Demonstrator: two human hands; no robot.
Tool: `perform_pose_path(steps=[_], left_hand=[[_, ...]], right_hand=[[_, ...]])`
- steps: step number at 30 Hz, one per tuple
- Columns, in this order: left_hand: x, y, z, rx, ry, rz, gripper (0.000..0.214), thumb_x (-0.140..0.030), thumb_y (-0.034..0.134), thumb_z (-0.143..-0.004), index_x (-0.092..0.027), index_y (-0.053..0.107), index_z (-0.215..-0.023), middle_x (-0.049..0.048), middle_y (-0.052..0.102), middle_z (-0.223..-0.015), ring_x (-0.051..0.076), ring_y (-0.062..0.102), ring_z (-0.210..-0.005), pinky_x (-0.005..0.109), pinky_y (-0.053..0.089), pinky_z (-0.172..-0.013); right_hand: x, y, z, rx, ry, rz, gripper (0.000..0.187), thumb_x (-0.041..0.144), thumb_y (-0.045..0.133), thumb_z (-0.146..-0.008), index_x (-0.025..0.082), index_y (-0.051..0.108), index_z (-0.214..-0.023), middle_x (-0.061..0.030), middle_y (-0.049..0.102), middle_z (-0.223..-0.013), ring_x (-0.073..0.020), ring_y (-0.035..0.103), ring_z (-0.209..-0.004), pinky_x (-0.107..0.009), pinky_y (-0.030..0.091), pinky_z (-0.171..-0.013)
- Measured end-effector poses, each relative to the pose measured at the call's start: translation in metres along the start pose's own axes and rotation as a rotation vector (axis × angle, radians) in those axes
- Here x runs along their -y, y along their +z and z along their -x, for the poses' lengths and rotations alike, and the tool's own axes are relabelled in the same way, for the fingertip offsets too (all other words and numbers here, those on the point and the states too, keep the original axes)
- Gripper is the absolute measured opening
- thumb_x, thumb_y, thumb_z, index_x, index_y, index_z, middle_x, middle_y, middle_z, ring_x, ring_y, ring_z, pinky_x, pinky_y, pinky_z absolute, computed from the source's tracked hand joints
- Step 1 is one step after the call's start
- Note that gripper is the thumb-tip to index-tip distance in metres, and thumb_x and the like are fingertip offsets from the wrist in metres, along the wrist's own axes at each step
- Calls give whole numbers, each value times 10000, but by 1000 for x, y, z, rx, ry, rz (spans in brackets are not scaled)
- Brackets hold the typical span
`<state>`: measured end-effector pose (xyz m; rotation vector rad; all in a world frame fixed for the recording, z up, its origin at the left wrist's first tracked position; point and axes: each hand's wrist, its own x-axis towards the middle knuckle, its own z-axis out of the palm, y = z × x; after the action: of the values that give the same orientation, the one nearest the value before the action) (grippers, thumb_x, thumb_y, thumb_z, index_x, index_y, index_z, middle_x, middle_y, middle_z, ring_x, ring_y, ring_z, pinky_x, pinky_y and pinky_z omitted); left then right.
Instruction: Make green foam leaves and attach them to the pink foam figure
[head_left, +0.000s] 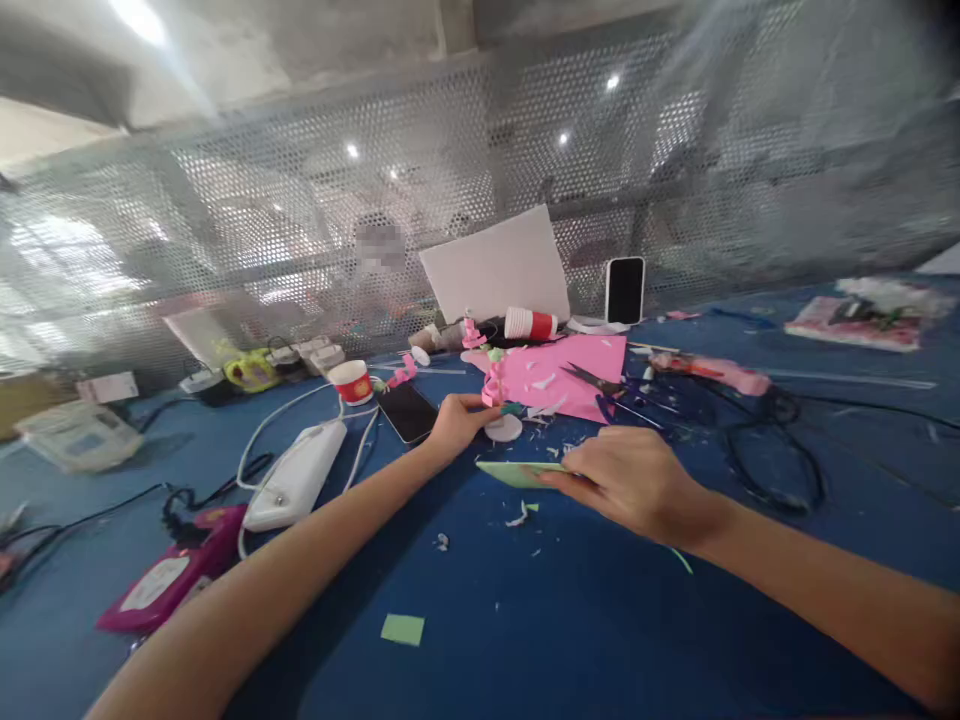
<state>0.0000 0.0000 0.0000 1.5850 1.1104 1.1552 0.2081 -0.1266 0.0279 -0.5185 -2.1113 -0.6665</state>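
My right hand (634, 485) is closed, pinching a light green sheet of paper (517, 474) above the table. My left hand (456, 425) reaches forward, its fingers closed at the bottom of a small pink paper figure (493, 385). That figure has a white round base (504, 429), just right of my fingertips. Behind both hands lies a pink sheet of paper (574, 378) strewn with white scraps. On its right edge rest dark scissors (592, 379). A small green paper piece (403, 629) lies flat, nearer to me.
A black phone (407, 411) lies beside my left hand, near a red paper cup (351, 382). White power strip (296, 475) and purple box (176, 570) sit left with cables. Stacked cups (531, 324) and an upright phone (625, 290) stand behind. Cables curl at right.
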Motion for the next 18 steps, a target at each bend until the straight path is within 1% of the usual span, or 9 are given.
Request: perform_pose_path(steps=[2, 5, 6, 10, 11, 12, 15, 16, 18], left_hand=[[1, -1, 0, 0, 1, -17, 355, -429, 835, -455, -148, 751, -655, 22, 706, -617, 134, 577, -551, 275, 461, -620], [4, -2, -1, 14, 3, -28, 340, -417, 835, -470, -147, 751, -659, 31, 710, -629, 141, 583, -557, 280, 469, -621], [4, -2, -1, 23, 3, -26, 329, -409, 834, -478, -147, 751, -660, 34, 711, -632, 141, 584, -557, 280, 472, -621], [6, -3, -2, 22, 4, -25, 316, -393, 827, -502, -153, 758, -696, 32, 714, -641, 132, 573, -541, 272, 469, -599], [6, -3, -2, 20, 7, -25, 316, -392, 826, -504, -154, 759, -700, 32, 713, -642, 132, 573, -543, 270, 467, -595], [6, -3, -2, 22, 13, -26, 316, -393, 826, -507, -153, 759, -701, 33, 713, -645, 134, 576, -549, 269, 466, -596], [6, -3, -1, 28, 26, -26, 306, -389, 826, -513, -146, 754, -683, 39, 713, -655, 138, 589, -575, 268, 467, -615], [5, -3, -1, 30, 20, -26, 304, -387, 825, -514, -144, 753, -681, 38, 710, -648, 137, 587, -572, 267, 466, -613], [5, -3, -1, 31, 5, -21, 303, -383, 827, -512, -143, 754, -682, 36, 703, -632, 134, 579, -556, 265, 460, -597]], right_hand=[[-21, 6, 10, -84, 165, 119, 408, 333, 509, -950, 176, 503, -574, 48, 449, -445, -70, 410, -404, -242, 285, -452], [-33, 8, 16, -139, 279, 186, 411, 358, 518, -943, 179, 495, -575, 56, 412, -416, -66, 383, -376, -235, 262, -423], [-30, 6, 14, -130, 268, 168, 411, 357, 516, -945, 179, 494, -575, 55, 413, -420, -67, 387, -382, -234, 268, -428], [-15, 1, 8, -5, 54, 15, 411, 320, 487, -962, 181, 503, -576, 40, 463, -477, -76, 416, -443, -242, 314, -499], [-16, 1, 8, -11, 56, 23, 409, 317, 492, -960, 180, 503, -575, 40, 461, -476, -76, 413, -444, -242, 310, -498], [-19, 2, 9, -37, 99, 54, 408, 321, 503, -954, 179, 497, -571, 44, 448, -464, -73, 401, -432, -240, 300, -485], [-30, 5, 14, -117, 308, 112, 403, 367, 534, -934, 175, 493, -583, 59, 411, -428, -58, 357, -381, -228, 262, -428], [-31, 6, 15, -103, 329, 82, 400, 379, 535, -932, 172, 499, -592, 60, 417, -431, -55, 359, -377, -223, 265, -424], [-27, 7, 14, -33, 265, -12, 407, 390, 514, -943, 171, 508, -600, 55, 442, -452, -55, 392, -393, -217, 288, -441]])
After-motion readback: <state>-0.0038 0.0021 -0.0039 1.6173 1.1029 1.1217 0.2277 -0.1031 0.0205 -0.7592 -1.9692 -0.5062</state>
